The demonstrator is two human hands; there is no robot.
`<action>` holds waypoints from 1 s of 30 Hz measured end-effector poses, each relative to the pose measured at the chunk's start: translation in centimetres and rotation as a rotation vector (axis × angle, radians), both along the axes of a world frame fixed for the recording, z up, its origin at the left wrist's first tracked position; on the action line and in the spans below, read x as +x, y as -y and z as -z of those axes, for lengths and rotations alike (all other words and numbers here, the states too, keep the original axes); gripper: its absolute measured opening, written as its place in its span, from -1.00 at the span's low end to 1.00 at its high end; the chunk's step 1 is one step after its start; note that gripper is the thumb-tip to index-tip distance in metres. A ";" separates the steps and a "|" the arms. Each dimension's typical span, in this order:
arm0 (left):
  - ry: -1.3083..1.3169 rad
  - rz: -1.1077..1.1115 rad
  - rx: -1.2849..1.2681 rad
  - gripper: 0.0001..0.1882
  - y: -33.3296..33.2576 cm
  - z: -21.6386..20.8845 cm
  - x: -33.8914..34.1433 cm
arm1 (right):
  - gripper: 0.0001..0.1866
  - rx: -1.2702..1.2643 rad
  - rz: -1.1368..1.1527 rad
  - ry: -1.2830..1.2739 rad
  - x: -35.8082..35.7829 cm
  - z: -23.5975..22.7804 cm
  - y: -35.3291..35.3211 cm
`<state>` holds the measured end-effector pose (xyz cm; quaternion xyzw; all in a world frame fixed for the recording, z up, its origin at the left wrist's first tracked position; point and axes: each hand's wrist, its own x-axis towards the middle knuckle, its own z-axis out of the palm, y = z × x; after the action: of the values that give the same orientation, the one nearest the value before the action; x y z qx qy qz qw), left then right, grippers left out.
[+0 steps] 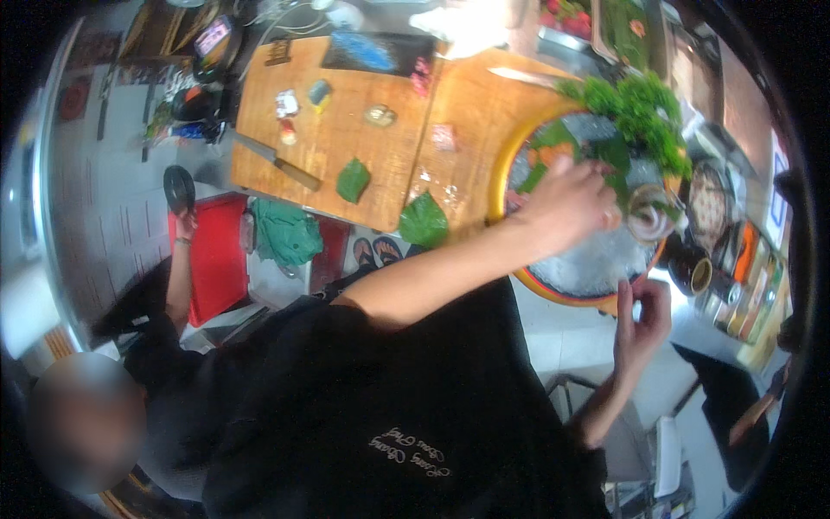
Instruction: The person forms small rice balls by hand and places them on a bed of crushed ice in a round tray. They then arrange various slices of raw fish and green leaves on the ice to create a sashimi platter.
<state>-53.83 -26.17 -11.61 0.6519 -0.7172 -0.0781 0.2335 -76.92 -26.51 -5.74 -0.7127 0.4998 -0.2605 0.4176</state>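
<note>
A round tub with a yellow rim (499,177) stands in front of me, filled with crushed ice (596,259). My left hand (575,203) reaches over it, fingers bent together above the green leaves; what they pinch is hidden. An orange piece (552,155) lies on a leaf beyond that hand. Close to its fingertips, a small round dish with pale, curled slices (654,214) sits in the ice. At the near right rim is my right hand (641,324), its fingers loosely curled and apart, with nothing visible in them. Curly green herbs (635,112) spread along the tub's far right side.
Left of the tub, a wooden cutting board (259,99) bears a knife (277,163), a green leaf (353,180) and a pink block (443,137). Another knife (527,78) lies at the back. At far left, a co-worker's hand (185,225) holds a black dish (179,189).
</note>
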 end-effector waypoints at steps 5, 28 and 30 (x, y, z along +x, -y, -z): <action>-0.096 0.014 -0.110 -0.74 -0.5 -1.8 1.2 | -0.65 0.262 -0.036 0.148 -6.4 -0.4 -4.5; -0.413 -0.105 0.434 -0.49 -23.8 3.5 22.2 | -0.56 0.066 -0.201 -0.368 23.4 9.6 -13.1; -0.304 -0.091 0.375 -0.44 -23.4 3.6 20.5 | -0.60 -0.054 -0.238 -0.350 24.1 10.3 -13.3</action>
<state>-33.32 -2.79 -15.17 0.6963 -0.6167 -0.2964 0.2168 -52.80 -13.18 -16.02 -0.8119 0.4699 -0.0950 0.3331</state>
